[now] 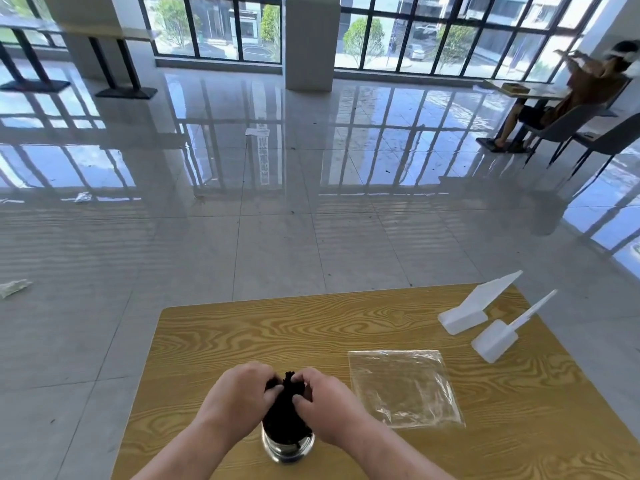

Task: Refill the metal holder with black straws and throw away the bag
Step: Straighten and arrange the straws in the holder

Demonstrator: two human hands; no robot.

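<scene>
Both of your hands are closing around one thick bundle of black straws point(285, 407) at the lower middle of the frame, your left hand point(239, 393) cupping its left side and your right hand point(323, 398) pressing its right side, fingers curled onto the tops. Each grip is narrow and is holding the bundle. The straws are standing upright in a single metal holder point(287, 445), which is sitting on the wooden worktop point(242, 334) near its close edge, just below your wrists.

One clear plastic bag point(403, 389) is lying flat and looks empty on the worktop, right of the holder and apart from it. Two white plastic scoops point(478, 306) are resting near the upper right corner of the worktop, well away from your hands.

The straws are probably light, thin and smooth, so they may splay or slide out; gathering them around the upper sides looks sensible. The holder appears shiny and may tip if pushed sideways. The bag seems limp and slippery; pinching a corner or crumpling it should work best. The number of straws is too dense to count.
</scene>
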